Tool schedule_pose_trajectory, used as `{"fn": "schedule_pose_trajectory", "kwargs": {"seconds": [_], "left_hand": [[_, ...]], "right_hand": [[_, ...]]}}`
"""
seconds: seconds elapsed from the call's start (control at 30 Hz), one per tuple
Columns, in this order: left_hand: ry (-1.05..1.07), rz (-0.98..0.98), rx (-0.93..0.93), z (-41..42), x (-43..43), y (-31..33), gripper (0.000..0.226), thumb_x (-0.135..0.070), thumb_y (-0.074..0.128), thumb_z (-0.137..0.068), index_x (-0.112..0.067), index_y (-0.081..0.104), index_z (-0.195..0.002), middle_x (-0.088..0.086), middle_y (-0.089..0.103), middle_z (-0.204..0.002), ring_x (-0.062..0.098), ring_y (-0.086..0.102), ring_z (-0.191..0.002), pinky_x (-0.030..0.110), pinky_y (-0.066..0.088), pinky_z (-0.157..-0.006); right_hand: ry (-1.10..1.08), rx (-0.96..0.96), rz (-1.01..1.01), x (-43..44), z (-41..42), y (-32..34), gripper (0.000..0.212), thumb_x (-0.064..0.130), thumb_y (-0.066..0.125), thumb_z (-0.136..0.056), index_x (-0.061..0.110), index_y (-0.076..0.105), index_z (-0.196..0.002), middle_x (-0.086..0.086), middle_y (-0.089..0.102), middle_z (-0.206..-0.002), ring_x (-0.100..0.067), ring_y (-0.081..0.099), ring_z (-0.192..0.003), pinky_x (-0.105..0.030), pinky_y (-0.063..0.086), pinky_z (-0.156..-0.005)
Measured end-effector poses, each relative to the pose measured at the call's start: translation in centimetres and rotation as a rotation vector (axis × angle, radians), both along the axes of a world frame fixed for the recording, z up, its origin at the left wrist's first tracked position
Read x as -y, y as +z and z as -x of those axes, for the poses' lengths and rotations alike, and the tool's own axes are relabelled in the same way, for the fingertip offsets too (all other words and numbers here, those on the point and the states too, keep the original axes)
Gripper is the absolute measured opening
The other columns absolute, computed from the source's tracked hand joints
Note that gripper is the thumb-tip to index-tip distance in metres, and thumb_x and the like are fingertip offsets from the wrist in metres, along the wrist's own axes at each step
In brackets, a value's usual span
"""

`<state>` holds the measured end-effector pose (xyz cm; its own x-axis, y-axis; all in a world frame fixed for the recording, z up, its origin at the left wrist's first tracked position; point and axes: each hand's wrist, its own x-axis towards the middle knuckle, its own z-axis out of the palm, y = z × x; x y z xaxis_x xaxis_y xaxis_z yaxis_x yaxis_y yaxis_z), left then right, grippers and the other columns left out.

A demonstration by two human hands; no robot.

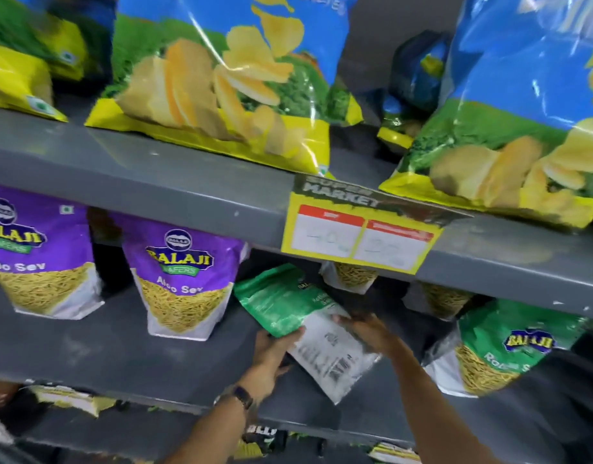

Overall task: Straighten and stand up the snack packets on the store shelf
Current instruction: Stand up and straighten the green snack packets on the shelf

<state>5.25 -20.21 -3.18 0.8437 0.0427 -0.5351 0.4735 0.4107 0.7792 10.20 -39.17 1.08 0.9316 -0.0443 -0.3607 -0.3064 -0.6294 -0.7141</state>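
A green and white snack packet [288, 306] leans tilted to the left on the middle shelf [121, 356], its back with a barcode facing me. My left hand [271, 356] grips its lower left edge from below. My right hand [368, 329] presses on its right side over the white part. Two purple Aloo Sev packets [181, 276] [40, 259] stand upright to the left. Another green packet [499, 346] stands leaning at the right.
Big blue and yellow chip bags [228, 72] [523, 128] sit on the upper shelf, overhanging its edge. A yellow price tag [358, 236] hangs from that shelf's lip just above my hands. More packets [348, 276] stand behind. A lower shelf holds further packets [70, 396].
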Motion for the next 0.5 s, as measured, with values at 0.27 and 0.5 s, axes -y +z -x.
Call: {"fn": "schedule_pose_trajectory", "kwargs": {"seconds": [0.27, 0.5], "left_hand": [[0.034, -0.237, 0.485, 0.7, 2.0, 3.7, 0.051, -0.005, 0.078, -0.068, -0.007, 0.048, -0.109, 0.008, 0.066, -0.102, 0.008, 0.067, -0.083, 0.019, 0.055, -0.066], [-0.157, -0.463, 0.770, -1.6, 3.5, 5.7, 0.045, 0.001, 0.076, -0.069, -0.018, 0.052, -0.101, -0.010, 0.064, -0.101, -0.003, 0.066, -0.086, 0.012, 0.052, -0.071]], "right_hand": [[-0.029, 0.187, -0.526, 4.3, 4.4, -0.2, 0.042, 0.011, 0.079, -0.069, 0.005, 0.060, -0.106, -0.009, 0.073, -0.101, -0.018, 0.070, -0.093, -0.024, 0.057, -0.071], [-0.187, 0.428, -0.551, 5.5, 4.5, -0.9, 0.061, -0.009, 0.083, -0.051, 0.016, 0.050, -0.096, -0.012, 0.067, -0.099, -0.014, 0.068, -0.082, -0.021, 0.057, -0.067]]}}
